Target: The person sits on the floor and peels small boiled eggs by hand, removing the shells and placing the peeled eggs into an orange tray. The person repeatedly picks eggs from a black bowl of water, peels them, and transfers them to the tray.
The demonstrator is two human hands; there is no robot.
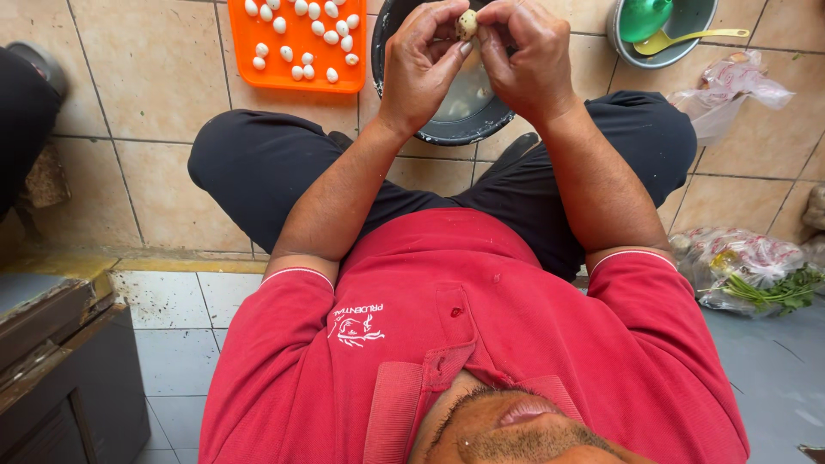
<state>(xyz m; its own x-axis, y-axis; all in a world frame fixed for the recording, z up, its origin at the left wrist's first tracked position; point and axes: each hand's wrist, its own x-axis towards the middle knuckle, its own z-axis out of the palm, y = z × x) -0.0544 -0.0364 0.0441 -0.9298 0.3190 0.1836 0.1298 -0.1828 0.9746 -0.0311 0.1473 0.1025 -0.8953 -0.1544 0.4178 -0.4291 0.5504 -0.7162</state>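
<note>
A clear plastic bag [730, 90] lies crumpled on the floor at the right, just beside a metal pot [687, 30] that holds a green funnel [643, 15] and a yellow spoon [687, 39]. Lower on the right, another bag [739, 266] with red print holds green herbs [786, 292]. At the top left sits an orange tray [296, 73], square-cornered, with small white peeled eggs [305, 34] scattered on it.

The floor [155, 77] is beige tile with dark grout, dropping to a grey tiled step [185, 344] nearer the person, who sits in a red polo shirt and black trousers. A dark wooden box [60, 361] stands at the lower left.

Over a black bowl [455, 120] between the knees, the left hand [421, 64] and right hand [528, 60] meet. Both sets of fingertips pinch one small egg [467, 23], thumbs and forefingers pressed against it, other fingers curled. The egg is pale and speckled, partly hidden by the fingers.
</note>
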